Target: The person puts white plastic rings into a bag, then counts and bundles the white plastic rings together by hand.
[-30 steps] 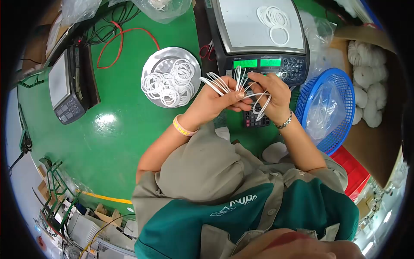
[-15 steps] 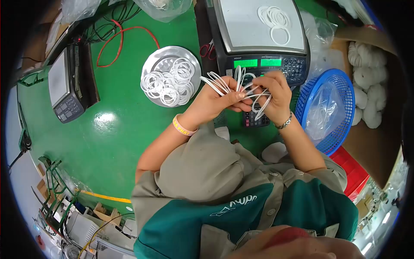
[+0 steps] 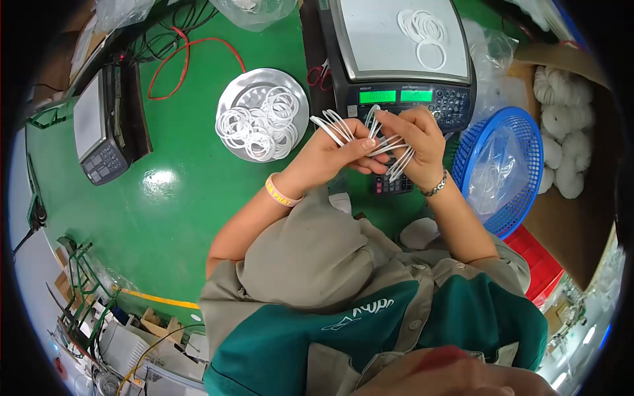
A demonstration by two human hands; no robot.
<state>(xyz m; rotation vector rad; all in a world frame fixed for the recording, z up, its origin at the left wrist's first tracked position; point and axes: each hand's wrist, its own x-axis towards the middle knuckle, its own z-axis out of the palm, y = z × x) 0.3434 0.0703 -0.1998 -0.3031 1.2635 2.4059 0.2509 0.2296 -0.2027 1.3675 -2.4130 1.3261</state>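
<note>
My left hand (image 3: 333,153) is closed on several thin white rings (image 3: 328,127), which fan out above the fingers and thumb. Facing it, my right hand (image 3: 420,140) grips more white rings (image 3: 401,165), some sticking out below its fingers. The fingertips of both hands meet around the rings between them. A round metal plate (image 3: 228,92) to the left bears a heap of white rings (image 3: 263,125). On the pan of the weighing scale (image 3: 376,46) ahead lie several white rings (image 3: 431,55). Under my hands a dark calculator (image 3: 389,184) is partly hidden.
Red-handled scissors (image 3: 321,76) lie beside the scale. To the right stand a blue basket (image 3: 465,165) with clear plastic in it and a carton (image 3: 561,218) holding white bundles (image 3: 561,119). Another scale (image 3: 99,125) stands at the left, near a red cable (image 3: 187,63).
My right fingers have moved up to the upright rings between the hands. The rings hanging from my right hand have bunched closer together. My left hand has hardly moved.
</note>
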